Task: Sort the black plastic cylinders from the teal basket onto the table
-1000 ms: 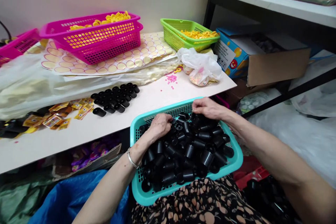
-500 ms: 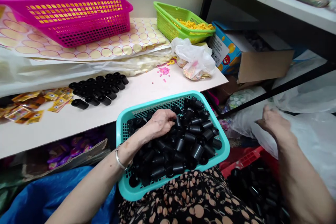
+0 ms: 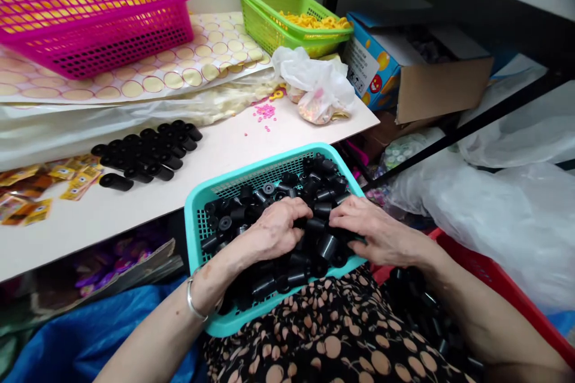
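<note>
Head view: hands (image 3: 323,230) on black caps (image 3: 314,191)

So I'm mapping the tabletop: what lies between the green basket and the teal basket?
Head view: a white plastic bag, then bare table.

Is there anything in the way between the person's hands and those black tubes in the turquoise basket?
Nothing visible. The left hand and right hand rest directly on the pile of black tubes in the open-topped turquoise basket; no lid or wrapping covers them.
</note>
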Demonstrator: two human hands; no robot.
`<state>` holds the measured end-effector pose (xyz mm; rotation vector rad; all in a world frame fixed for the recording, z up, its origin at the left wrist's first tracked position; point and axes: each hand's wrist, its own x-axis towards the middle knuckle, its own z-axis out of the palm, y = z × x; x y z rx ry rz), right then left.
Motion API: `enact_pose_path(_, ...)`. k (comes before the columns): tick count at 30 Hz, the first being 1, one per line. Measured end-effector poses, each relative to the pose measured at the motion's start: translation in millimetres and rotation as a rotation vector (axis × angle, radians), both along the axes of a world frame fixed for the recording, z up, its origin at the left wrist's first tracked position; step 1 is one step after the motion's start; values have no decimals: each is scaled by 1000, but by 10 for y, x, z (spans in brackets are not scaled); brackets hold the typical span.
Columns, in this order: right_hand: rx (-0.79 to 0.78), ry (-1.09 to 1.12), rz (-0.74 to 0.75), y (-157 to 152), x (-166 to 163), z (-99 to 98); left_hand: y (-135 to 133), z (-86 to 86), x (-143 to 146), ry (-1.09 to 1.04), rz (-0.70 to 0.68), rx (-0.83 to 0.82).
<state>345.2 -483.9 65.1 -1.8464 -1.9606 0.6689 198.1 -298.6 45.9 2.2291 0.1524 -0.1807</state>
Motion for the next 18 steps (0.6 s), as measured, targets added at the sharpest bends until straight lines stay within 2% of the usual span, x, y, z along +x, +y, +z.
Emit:
enact_pose_path(4,-62,-190,9,74,-103,-73,40,-107,43,-16,-80,113)
enact_pose_path(7,-48,-182,0,92,-98,-109,120,-177,80,14,-79,143)
enact_pose_path(10,-3,-76,-65,65,-40,-159,219,-218,51,26,34,167)
enact_pose_path(14,101,135,-260,61,42,-279,342,-253,-77,-45,247,242)
enact_pose_path(18,155,311,-361,129,90,-397,388,-305,-206,-70,337,273)
